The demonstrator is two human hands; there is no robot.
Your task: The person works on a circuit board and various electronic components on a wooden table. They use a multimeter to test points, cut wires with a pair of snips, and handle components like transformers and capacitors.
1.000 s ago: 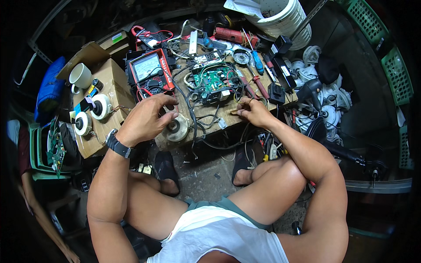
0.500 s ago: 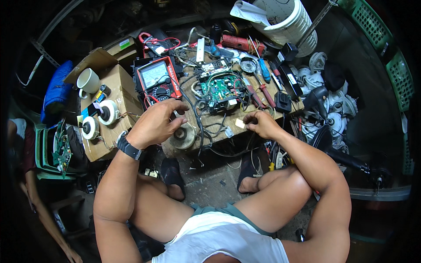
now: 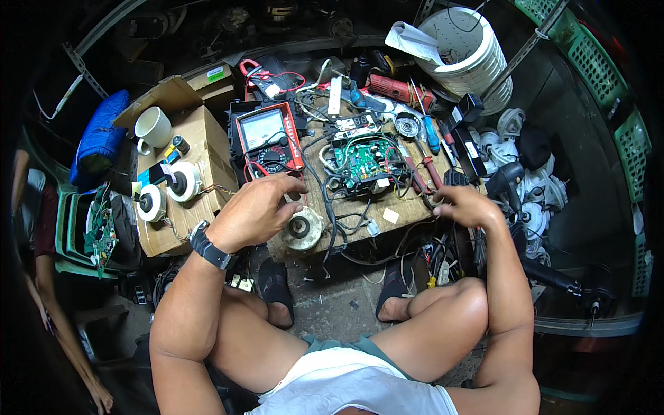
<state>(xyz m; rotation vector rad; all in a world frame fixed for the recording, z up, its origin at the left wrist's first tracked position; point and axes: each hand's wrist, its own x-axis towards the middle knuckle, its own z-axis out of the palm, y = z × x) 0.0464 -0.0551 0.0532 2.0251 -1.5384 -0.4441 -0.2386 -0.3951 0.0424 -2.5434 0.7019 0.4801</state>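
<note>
My left hand (image 3: 259,207) is open, fingers curved, above the left front of the wooden board (image 3: 321,245), beside a round white motor (image 3: 308,229). My right hand (image 3: 462,206) is open at the board's right edge, fingers loosely bent near cables and red-handled tools (image 3: 420,178); whether they touch any is unclear. A small cream square piece (image 3: 390,216) lies left of it. Between and beyond my hands sit a green circuit board assembly (image 3: 366,166) with wires and a display, a red-framed analogue multimeter (image 3: 265,135), a red clamp meter (image 3: 250,67) and a blue screwdriver (image 3: 430,135).
A cardboard box (image 3: 218,155) at left carries a mug and two white motors. A blue bag (image 3: 98,138) and green chairs stand beyond. Another person's arm (image 3: 93,387) hangs at far left. A white bucket (image 3: 494,66), white parts (image 3: 529,207) and green crates (image 3: 633,159) fill the right.
My right hand has let go of the cream square, which now lies on the board, and moved rightward. My left hand stays over the front left; the whole view has shifted slightly.
</note>
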